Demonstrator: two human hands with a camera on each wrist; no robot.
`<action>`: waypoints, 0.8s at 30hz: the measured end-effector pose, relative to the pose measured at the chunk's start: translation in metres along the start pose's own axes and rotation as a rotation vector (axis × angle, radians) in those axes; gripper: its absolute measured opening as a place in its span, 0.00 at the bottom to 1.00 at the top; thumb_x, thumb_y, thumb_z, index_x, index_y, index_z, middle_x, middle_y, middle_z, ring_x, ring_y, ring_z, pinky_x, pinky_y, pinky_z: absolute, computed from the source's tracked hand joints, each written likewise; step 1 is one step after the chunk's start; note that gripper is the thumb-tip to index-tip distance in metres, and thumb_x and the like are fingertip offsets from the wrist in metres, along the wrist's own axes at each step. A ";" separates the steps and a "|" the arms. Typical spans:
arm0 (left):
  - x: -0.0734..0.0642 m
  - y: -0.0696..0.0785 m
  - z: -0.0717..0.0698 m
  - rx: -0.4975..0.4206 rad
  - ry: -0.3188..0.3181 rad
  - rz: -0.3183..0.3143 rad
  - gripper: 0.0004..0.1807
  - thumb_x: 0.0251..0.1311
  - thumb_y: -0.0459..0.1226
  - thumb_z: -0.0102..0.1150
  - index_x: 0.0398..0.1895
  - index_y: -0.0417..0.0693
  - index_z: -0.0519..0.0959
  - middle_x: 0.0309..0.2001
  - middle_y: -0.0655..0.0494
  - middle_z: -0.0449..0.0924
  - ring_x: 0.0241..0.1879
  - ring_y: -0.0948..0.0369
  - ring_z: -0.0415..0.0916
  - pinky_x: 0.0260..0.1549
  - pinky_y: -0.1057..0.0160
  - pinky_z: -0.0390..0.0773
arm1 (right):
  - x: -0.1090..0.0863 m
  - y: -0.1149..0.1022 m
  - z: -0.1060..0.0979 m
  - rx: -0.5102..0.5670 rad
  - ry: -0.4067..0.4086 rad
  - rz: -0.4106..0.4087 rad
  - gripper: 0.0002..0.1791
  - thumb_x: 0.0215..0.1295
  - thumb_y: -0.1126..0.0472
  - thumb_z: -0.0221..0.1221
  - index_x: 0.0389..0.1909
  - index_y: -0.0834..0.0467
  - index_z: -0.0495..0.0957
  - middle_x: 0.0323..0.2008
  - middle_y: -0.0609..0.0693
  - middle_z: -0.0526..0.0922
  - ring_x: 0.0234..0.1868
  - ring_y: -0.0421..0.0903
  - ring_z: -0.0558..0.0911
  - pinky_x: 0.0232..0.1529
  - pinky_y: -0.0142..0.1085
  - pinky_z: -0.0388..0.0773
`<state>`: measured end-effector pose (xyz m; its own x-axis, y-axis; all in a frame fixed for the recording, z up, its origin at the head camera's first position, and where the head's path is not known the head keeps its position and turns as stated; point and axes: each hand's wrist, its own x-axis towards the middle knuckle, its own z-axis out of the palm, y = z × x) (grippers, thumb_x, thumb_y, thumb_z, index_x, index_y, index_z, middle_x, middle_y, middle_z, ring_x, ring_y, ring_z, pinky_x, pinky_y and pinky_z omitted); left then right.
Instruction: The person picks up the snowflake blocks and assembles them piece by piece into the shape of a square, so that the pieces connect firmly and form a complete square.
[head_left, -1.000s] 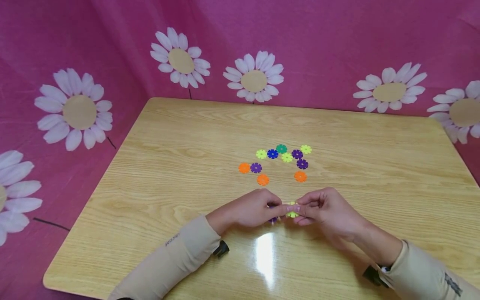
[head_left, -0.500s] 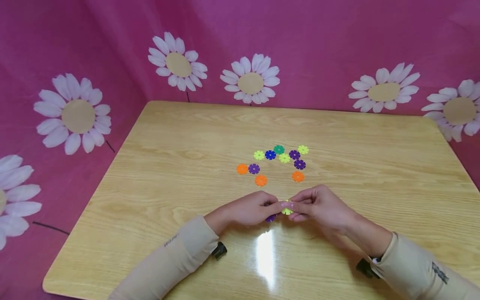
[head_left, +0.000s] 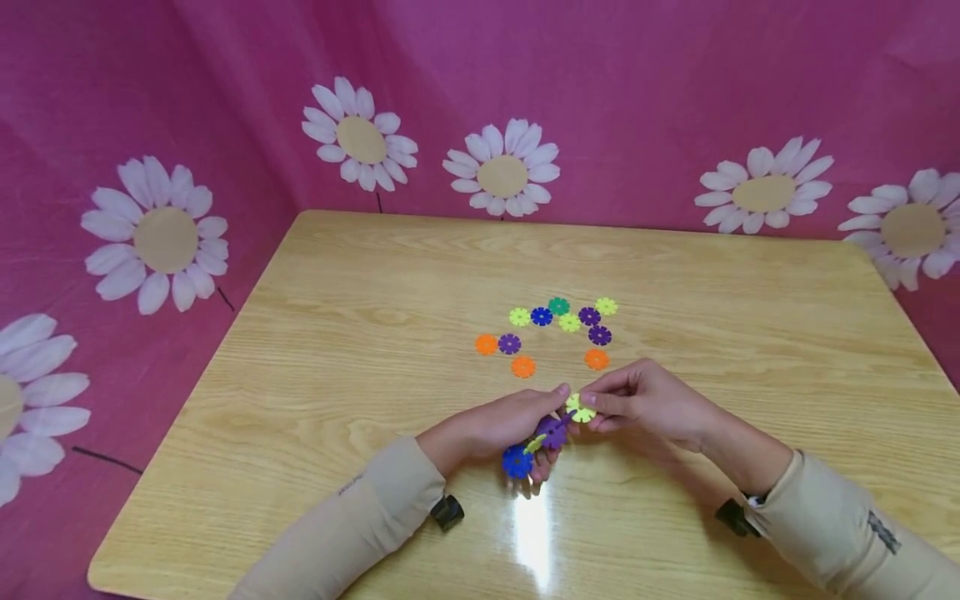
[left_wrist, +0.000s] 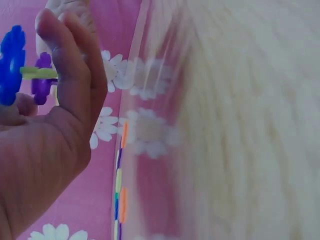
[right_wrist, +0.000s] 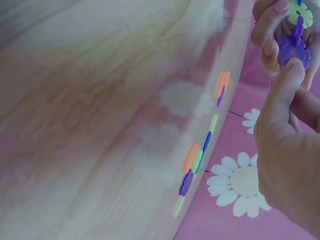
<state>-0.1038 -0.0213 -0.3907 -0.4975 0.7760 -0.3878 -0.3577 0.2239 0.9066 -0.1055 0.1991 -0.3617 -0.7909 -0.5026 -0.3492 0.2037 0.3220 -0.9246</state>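
A chain of joined snowflake discs hangs between my hands in the head view. A blue disc [head_left: 517,461] forms its near end, followed by a yellow-green disc [head_left: 535,444] seen edge-on and a purple disc [head_left: 552,432]. My left hand [head_left: 502,423] holds the chain, its fingers partly curled behind the discs and its thumb raised. With thumb and fingers, my right hand [head_left: 663,407] pinches the yellow-green disc [head_left: 581,409] at the far end. The left wrist view shows the blue disc [left_wrist: 11,65] beside the left fingers [left_wrist: 75,75].
Loose discs lie on the wooden table [head_left: 360,333] beyond my hands, among them an orange disc [head_left: 523,367], a green disc [head_left: 558,307] and another orange disc [head_left: 597,359]. A pink flowered cloth [head_left: 622,100] hangs behind the table.
My left hand has turned, bringing the chain's blue and purple discs into view. Its thumb has come off the yellow-green disc, which the right hand still pinches.
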 end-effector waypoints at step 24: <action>0.006 -0.002 0.007 -0.020 0.222 0.069 0.31 0.71 0.52 0.33 0.33 0.31 0.75 0.15 0.49 0.73 0.10 0.59 0.69 0.10 0.66 0.72 | 0.019 -0.002 -0.025 -0.362 0.209 0.038 0.17 0.63 0.59 0.58 0.45 0.69 0.78 0.33 0.58 0.83 0.31 0.49 0.82 0.33 0.39 0.82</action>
<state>-0.1008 -0.0131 -0.3939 -0.6817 0.6400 -0.3544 -0.3315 0.1615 0.9295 -0.1355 0.2083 -0.3627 -0.8942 -0.3239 -0.3089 0.0481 0.6167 -0.7857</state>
